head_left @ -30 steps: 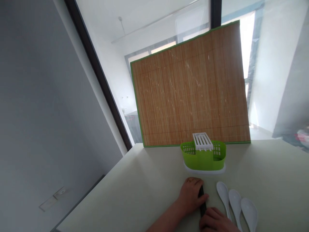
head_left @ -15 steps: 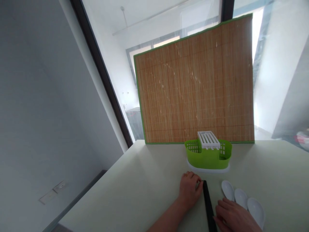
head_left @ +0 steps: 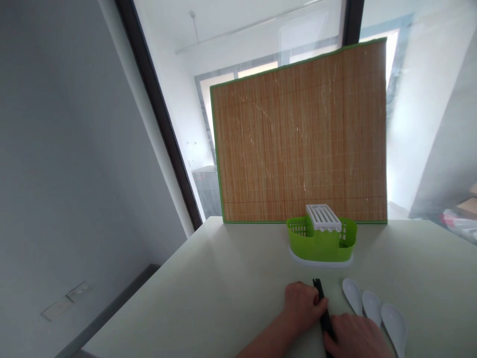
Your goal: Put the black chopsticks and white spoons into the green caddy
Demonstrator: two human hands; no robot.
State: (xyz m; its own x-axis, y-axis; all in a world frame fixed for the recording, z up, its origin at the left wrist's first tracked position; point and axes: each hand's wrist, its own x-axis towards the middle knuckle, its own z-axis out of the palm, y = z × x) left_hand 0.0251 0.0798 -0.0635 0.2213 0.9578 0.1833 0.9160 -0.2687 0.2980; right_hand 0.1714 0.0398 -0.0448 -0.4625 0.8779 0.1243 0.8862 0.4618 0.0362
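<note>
A narrow bundle of black chopsticks [head_left: 325,320] lies on the table in front of me, pointing away, its far end uneven. My left hand [head_left: 302,304] is closed on it from the left, thumb and fingers pinching it just below the far end. Lower down, my right hand [head_left: 357,336] grips the same bundle from the right, its fingers curled and partly hidden. Three white spoons [head_left: 371,304] lie in a row beside my right hand. Beyond both hands stands a green cutlery holder [head_left: 320,248] with a white slatted top and white base.
The pale table [head_left: 223,283] spreads out to both sides. Upright at its far edge is a bamboo mat [head_left: 301,144] with green edging, in front of a glass partition. A grey wall [head_left: 74,174] is on the left.
My left hand has come nearer and to the right, from beside the chopsticks' far end to a grip on them. My right hand has closed further on their lower part.
</note>
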